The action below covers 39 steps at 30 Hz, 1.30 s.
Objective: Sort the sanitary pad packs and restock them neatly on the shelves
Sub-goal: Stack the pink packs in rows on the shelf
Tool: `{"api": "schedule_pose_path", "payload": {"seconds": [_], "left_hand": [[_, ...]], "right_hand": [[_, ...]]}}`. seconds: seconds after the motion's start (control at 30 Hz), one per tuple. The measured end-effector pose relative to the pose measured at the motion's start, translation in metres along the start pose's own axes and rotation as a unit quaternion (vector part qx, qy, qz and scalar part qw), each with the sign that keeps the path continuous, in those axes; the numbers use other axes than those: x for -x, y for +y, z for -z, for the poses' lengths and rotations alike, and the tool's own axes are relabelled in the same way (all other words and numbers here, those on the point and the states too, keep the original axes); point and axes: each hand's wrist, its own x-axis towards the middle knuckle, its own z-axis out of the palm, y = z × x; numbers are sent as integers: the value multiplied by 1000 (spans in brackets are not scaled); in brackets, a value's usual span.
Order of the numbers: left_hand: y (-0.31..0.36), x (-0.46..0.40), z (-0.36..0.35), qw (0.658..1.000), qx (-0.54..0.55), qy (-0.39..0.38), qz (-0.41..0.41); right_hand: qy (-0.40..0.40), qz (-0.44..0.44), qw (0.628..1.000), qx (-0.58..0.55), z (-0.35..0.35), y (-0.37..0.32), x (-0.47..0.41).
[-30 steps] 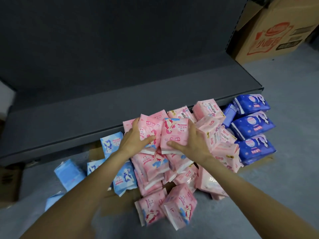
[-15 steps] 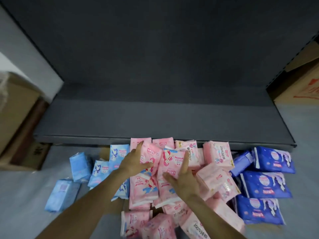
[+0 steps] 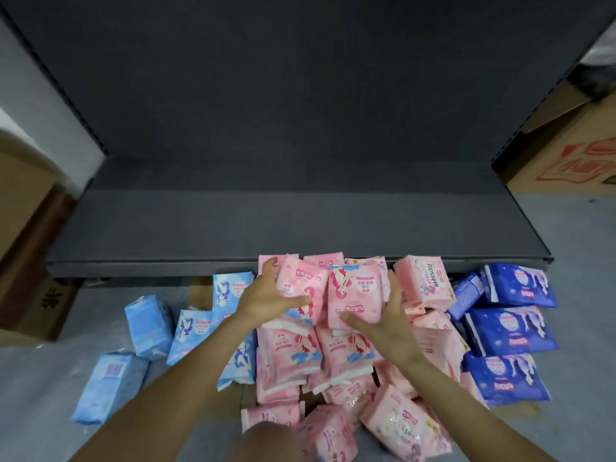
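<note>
A heap of pink pad packs (image 3: 336, 358) lies on the floor in front of a dark grey bottom shelf (image 3: 233, 225). My left hand (image 3: 266, 296) grips one pink pack (image 3: 301, 281) at the top of the heap, thumb under it and fingers over its far edge. My right hand (image 3: 386, 323) grips the neighbouring pink pack (image 3: 355, 296) from its right side. Light blue packs (image 3: 150, 323) lie to the left of the heap. Dark blue packs (image 3: 510, 331) lie in a column to the right.
The shelf board and its dark back panel (image 3: 300, 95) hold nothing. A printed cardboard box (image 3: 573, 158) stands at the right of the shelf. Another cardboard box (image 3: 30, 261) stands at the left. Flat cardboard (image 3: 196, 291) lies under the packs on the grey floor.
The view has swung so the shelf faces me squarely. Both hands have closed round the two top pink packs and lifted them slightly toward the shelf edge.
</note>
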Motion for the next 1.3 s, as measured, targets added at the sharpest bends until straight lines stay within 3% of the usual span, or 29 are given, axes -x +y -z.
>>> {"api": "schedule_pose_path", "payload": {"seconds": [0.1, 0.27, 0.4, 0.6, 0.83, 1.0, 1.2, 1.3], "left_hand": [[3, 9, 9, 998, 56, -30, 19], [33, 25, 31, 971, 217, -88, -50], [45, 13, 52, 954, 285, 24, -90], [23, -27, 105, 942, 276, 155, -115], [-47, -63, 190, 939, 202, 251, -123], [-115, -113, 267, 959, 114, 228, -121], [-149, -199, 332, 960, -29, 200, -197], [-170, -242, 346, 946, -99, 221, -215]], "right_hand": [[31, -17, 997, -62, 17, -17, 4], [82, 1, 989, -125, 39, -34, -7], [89, 57, 985, -137, 59, -52, -19], [29, 237, 969, -66, 36, -100, -62], [2, 309, 948, 72, -50, -145, -118], [-59, 358, 908, 209, -141, -184, -147], [-92, 355, 903, 225, -244, -218, -186], [-96, 359, 901, 225, -290, -233, -210]]}}
